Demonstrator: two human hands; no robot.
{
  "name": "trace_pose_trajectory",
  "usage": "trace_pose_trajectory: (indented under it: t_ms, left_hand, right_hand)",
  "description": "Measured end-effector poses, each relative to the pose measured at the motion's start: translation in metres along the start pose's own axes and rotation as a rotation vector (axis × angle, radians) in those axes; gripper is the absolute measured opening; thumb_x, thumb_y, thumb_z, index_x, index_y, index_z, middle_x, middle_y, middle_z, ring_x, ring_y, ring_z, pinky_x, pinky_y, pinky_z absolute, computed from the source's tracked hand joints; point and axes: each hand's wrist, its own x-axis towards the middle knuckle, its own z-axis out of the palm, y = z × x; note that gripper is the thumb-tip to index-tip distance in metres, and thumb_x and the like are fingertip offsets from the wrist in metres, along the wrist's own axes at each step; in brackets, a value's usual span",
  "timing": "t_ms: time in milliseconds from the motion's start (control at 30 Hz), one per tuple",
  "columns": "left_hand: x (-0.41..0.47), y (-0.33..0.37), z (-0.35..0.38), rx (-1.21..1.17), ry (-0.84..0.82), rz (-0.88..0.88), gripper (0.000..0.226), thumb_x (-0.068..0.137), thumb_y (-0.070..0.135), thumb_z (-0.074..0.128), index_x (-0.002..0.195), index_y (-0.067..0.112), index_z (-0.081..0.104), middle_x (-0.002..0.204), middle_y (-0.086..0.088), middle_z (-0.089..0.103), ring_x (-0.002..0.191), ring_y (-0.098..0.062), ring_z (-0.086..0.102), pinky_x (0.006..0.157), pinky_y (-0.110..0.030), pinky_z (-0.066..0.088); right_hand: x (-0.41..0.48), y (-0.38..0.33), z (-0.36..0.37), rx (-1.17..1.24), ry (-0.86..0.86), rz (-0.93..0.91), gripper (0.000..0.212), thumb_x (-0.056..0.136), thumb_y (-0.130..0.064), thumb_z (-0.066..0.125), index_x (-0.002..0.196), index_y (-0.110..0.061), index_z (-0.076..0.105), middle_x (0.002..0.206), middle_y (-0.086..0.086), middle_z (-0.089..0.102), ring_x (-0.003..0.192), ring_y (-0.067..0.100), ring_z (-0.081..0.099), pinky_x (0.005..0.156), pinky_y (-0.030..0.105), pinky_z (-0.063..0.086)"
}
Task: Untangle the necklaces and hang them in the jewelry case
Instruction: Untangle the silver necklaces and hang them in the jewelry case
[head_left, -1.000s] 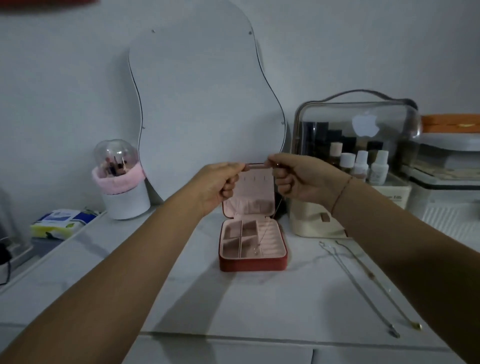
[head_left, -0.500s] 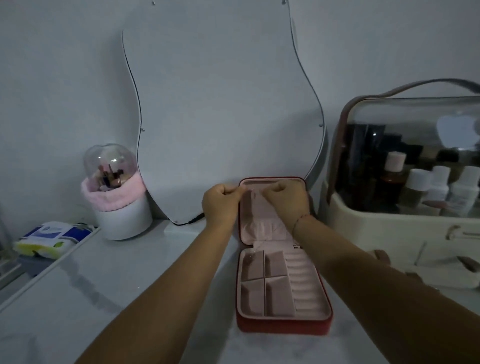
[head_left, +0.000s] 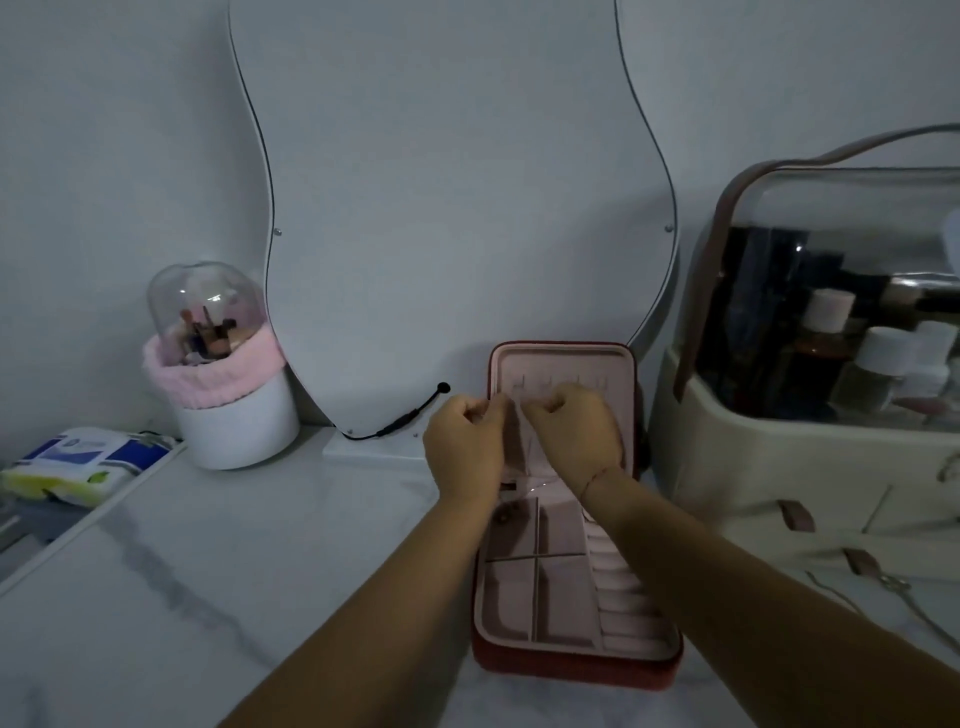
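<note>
A red jewelry case (head_left: 574, 657) with pink lining stands open on the white counter, its lid upright against the mirror. My left hand (head_left: 465, 447) and my right hand (head_left: 574, 431) are both in front of the lid, fingers curled, each pinching an end of a thin necklace chain (head_left: 535, 486) just below the row of hooks. The chain droops between them toward the lid's pocket. Two more necklaces (head_left: 904, 603) lie on the counter at the far right, partly behind my right forearm.
A wavy mirror (head_left: 457, 208) leans on the wall behind the case, with a black cable (head_left: 400, 423) at its base. A clear-lidded cosmetics organizer (head_left: 810, 457) stands to the right. A brush holder (head_left: 228, 395) and a wipes pack (head_left: 85, 462) sit left.
My head has moved closer to the case. Both hands have dropped from above the lid's top edge to in front of its hooks, carrying the chain down with them.
</note>
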Motion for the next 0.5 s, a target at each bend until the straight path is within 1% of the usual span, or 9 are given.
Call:
trace_pose_trajectory:
  t_ms: [33, 100, 167, 234, 300, 334, 367, 434, 500]
  left_hand:
    - [-0.005, -0.001, -0.004, -0.041, -0.060, -0.016, 0.021, 0.088, 0.027, 0.066, 0.078, 0.009, 0.067, 0.074, -0.004, 0.067, 0.067, -0.014, 0.060, 0.057, -0.020, 0.045]
    - [-0.013, 0.001, -0.010, -0.167, -0.163, -0.077, 0.017, 0.089, 0.026, 0.066, 0.082, 0.011, 0.070, 0.076, -0.006, 0.070, 0.068, -0.014, 0.064, 0.059, -0.021, 0.051]
    - [-0.017, 0.004, -0.013, -0.271, -0.223, -0.144, 0.012, 0.088, 0.024, 0.068, 0.087, 0.012, 0.071, 0.084, -0.006, 0.071, 0.074, -0.014, 0.067, 0.062, -0.020, 0.052]
    - [-0.019, 0.004, -0.013, -0.309, -0.249, -0.147, 0.009, 0.087, 0.025, 0.069, 0.088, 0.016, 0.071, 0.094, -0.007, 0.071, 0.085, -0.017, 0.068, 0.071, -0.026, 0.055]
    - [-0.019, 0.002, -0.011, -0.251, -0.256, -0.070, 0.012, 0.092, 0.027, 0.061, 0.087, 0.019, 0.069, 0.096, -0.005, 0.069, 0.087, -0.018, 0.065, 0.074, -0.031, 0.055]
    - [-0.019, -0.001, -0.010, -0.160, -0.251, 0.007, 0.020, 0.096, 0.030, 0.054, 0.087, 0.018, 0.067, 0.092, -0.004, 0.067, 0.084, -0.016, 0.062, 0.071, -0.028, 0.052]
    - [-0.021, -0.004, -0.008, -0.044, -0.240, 0.100, 0.029, 0.098, 0.035, 0.045, 0.086, 0.017, 0.065, 0.085, -0.002, 0.064, 0.080, -0.017, 0.058, 0.066, -0.026, 0.046]
    - [-0.023, -0.012, -0.006, 0.179, -0.219, 0.300, 0.049, 0.094, 0.047, 0.025, 0.082, 0.015, 0.060, 0.075, 0.000, 0.058, 0.077, -0.019, 0.051, 0.061, -0.028, 0.037]
    - [-0.022, -0.017, -0.004, 0.330, -0.181, 0.449, 0.057, 0.090, 0.047, 0.015, 0.084, 0.014, 0.061, 0.077, 0.000, 0.059, 0.075, -0.020, 0.048, 0.063, -0.031, 0.036]
  right_hand:
    - [-0.005, -0.001, -0.002, 0.085, -0.090, 0.043, 0.028, 0.095, -0.033, 0.053, 0.070, -0.021, 0.059, 0.064, -0.001, 0.056, 0.062, 0.015, 0.053, 0.067, 0.036, 0.052]
    - [-0.018, -0.006, -0.009, 0.286, -0.260, 0.177, 0.028, 0.097, -0.031, 0.049, 0.079, -0.017, 0.066, 0.071, -0.002, 0.062, 0.068, 0.013, 0.057, 0.069, 0.031, 0.051]
    - [-0.034, -0.012, -0.022, 0.447, -0.431, 0.270, 0.029, 0.098, -0.029, 0.046, 0.084, -0.014, 0.066, 0.066, -0.003, 0.056, 0.060, 0.009, 0.049, 0.062, 0.025, 0.042]
    - [-0.050, -0.017, -0.038, 0.556, -0.569, 0.238, 0.029, 0.100, -0.023, 0.044, 0.081, -0.012, 0.063, 0.062, -0.002, 0.049, 0.052, 0.005, 0.042, 0.054, 0.019, 0.038]
    - [-0.064, -0.021, -0.052, 0.467, -0.596, 0.163, 0.033, 0.100, -0.017, 0.044, 0.070, -0.013, 0.057, 0.062, -0.003, 0.050, 0.048, -0.001, 0.044, 0.051, 0.012, 0.039]
    - [-0.068, -0.022, -0.057, 0.371, -0.574, 0.123, 0.034, 0.099, -0.016, 0.045, 0.067, -0.014, 0.057, 0.063, -0.004, 0.052, 0.049, -0.002, 0.048, 0.051, 0.011, 0.040]
    - [-0.070, -0.023, -0.062, 0.259, -0.546, 0.075, 0.034, 0.099, -0.015, 0.046, 0.068, -0.014, 0.059, 0.066, -0.003, 0.056, 0.055, 0.000, 0.053, 0.053, 0.012, 0.043]
    - [-0.070, -0.022, -0.072, 0.043, -0.507, -0.019, 0.029, 0.099, -0.017, 0.046, 0.079, -0.007, 0.065, 0.078, -0.001, 0.060, 0.073, 0.013, 0.060, 0.060, 0.012, 0.044]
    - [-0.067, -0.021, -0.083, -0.089, -0.464, -0.064, 0.027, 0.099, -0.018, 0.046, 0.083, -0.011, 0.066, 0.082, -0.012, 0.058, 0.081, 0.010, 0.059, 0.063, 0.006, 0.040]
